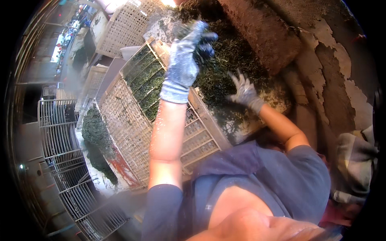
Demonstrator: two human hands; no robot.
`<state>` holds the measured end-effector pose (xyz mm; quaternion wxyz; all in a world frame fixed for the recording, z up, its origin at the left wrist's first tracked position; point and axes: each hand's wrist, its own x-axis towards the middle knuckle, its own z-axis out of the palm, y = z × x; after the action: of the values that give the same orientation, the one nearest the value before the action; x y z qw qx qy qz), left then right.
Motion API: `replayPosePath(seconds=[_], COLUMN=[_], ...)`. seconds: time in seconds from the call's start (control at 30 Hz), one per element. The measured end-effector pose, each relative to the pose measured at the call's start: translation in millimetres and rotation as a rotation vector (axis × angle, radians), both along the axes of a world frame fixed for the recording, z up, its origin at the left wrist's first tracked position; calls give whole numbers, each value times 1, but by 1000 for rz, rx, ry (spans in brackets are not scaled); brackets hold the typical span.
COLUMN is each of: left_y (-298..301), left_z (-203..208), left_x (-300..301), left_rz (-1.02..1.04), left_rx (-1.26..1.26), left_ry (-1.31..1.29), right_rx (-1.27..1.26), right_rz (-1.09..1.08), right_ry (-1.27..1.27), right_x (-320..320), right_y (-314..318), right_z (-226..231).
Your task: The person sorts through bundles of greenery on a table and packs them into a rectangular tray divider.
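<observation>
My left hand (189,52), in a wet grey-blue knit glove, reaches out over the far edge of a slatted wooden frame (205,128). Its fingers look curved and apart, slightly blurred, with bits of dark green leaf around them. My right hand (245,92), in a pale glove, has its fingers spread just above a heap of dark green leaves (229,52) that look like tea leaves. More leaves (142,74) lie between the slats of the frame, beside my left forearm. Some of the heap is hidden behind my left hand.
A woven bamboo tray (124,128) adjoins the slatted frame, and another (124,30) stands farther off. A second leaf pile (96,132) lies at left near a metal rack (64,156). A brown, crusted ledge (261,32) bounds the heap at right, with a checked cloth (356,160) nearer.
</observation>
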<state>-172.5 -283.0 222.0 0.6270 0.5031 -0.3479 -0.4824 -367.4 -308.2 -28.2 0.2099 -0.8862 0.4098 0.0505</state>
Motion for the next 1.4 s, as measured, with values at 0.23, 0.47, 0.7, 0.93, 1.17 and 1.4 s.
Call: replayPosePath(seconds=[0.23, 0.47, 0.7, 0.93, 1.17, 1.4], left_y=[-6, 11, 29, 17, 38, 34], left_z=[-50, -79, -166, -140, -183, -98], left_x=[27, 40, 103, 8, 8, -2], left_rz=[-30, 98, 5, -255, -235, 129], left_rx=[361, 342, 79, -263, 75, 415], left_ry=[46, 119, -139, -769, 38, 351], right_rx=[-126, -214, -157, 335, -477, -163], right_rz=[-34, 84, 295, 283, 137, 441], right_ry=[-525, -574, -905, -914, -1207, -291], right_x=[33, 33, 37, 50, 21, -8], right_y=[-63, -98, -97, -122, -39, 3], right_z=[-88, 61, 230, 242, 167, 48])
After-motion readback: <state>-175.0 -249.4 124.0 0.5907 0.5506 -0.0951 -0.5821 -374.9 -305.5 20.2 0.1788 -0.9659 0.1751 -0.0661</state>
